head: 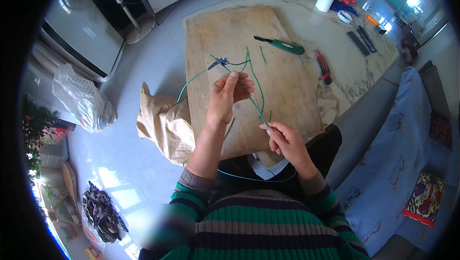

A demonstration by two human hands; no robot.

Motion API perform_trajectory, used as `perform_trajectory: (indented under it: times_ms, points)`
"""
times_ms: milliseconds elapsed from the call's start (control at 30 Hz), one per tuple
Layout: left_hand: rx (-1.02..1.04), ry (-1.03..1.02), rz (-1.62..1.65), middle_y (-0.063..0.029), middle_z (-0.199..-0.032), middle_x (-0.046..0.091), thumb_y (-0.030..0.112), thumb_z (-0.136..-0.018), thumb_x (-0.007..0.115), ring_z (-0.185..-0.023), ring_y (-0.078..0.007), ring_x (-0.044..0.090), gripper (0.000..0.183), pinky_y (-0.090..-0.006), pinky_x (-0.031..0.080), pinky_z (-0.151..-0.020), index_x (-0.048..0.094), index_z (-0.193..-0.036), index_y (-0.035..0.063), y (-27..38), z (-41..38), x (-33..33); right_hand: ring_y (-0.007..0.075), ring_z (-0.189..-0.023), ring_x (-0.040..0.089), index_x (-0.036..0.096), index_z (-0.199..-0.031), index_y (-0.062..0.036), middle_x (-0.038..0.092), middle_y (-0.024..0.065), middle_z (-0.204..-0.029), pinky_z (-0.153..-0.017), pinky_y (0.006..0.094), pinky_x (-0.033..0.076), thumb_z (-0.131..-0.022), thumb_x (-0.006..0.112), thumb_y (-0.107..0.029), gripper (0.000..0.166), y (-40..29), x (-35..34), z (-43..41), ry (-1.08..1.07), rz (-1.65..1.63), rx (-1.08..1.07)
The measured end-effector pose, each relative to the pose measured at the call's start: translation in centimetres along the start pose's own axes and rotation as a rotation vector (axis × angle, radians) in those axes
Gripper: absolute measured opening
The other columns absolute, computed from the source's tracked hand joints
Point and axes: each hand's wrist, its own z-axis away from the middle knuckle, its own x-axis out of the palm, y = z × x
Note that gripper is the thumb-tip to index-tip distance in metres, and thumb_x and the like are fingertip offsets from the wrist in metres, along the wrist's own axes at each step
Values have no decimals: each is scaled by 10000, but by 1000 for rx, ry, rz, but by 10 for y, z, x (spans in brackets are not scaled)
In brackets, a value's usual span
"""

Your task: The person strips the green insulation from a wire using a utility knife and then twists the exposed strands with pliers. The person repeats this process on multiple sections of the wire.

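Observation:
A thin green cord [257, 106] runs between my two hands above a worn wooden board [294, 102]. My left hand [227, 93] pinches it between thumb and forefinger, the other fingers loosely curled. Nearer my body, my right hand [285, 141] grips the cord between thumb and fingertips. Just beyond the left hand, a dark blue strip [222, 61] is wrapped or tied around the green strands; I cannot tell which. One strand loops over the board, and another leaves its left edge. Short green offcuts [262, 55] lie scattered on the wood.
A green-handled knife [286, 46] lies on the board's far right, overhanging its edge. To its right, a red-and-black utility knife [324, 67] rests on the marble-patterned table [305, 15]. A white roll [325, 0] stands farther back. A tan woven sack [169, 123] sits against the board's left side.

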Motion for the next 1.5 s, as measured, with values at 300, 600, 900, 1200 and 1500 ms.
perform_trajectory:
  times_ms: [300,600,900,1200,1500]
  points:
    - [-189,-165,112,-103,-860,651,279,-952,409,-751,-186,641,310,-301,523,-661,572,-972,15,21,-1,-3,31,-435,363,581,-1123,-21,435,-25,-510,-412,185,295,-941,448,-151,260,0,-5,7,-25,-131,68]
    - [-288,-112,97,-79,-867,641,288,-954,398,-760,-172,632,304,-285,516,-651,554,-1005,33,5,-23,-14,38,-474,390,550,-1173,-29,472,-11,-566,-436,184,314,-940,442,-133,277,-8,0,13,-38,-101,60]
    - [-264,-149,66,-86,-853,642,295,-956,392,-756,-168,636,306,-277,520,-641,552,-1003,38,20,-38,-23,40,-487,386,508,-1229,-40,466,-16,-582,-451,190,325,-939,425,-104,308,-8,2,32,-9,-97,33]
    - [-163,-178,195,-145,-959,626,278,-964,377,-840,-215,630,354,-318,531,-742,503,-1099,-24,19,-61,-23,35,-459,328,458,-1269,-27,463,2,-585,-434,169,280,-934,433,-126,350,-5,-10,27,40,-244,88]
    - [-108,-161,237,-154,-1031,612,266,-936,463,-881,-236,630,321,-317,539,-748,530,-1068,-20,14,-69,-7,42,-481,323,467,-1266,-44,452,1,-583,-444,182,280,-937,412,-100,338,-8,-6,29,-16,-330,94]
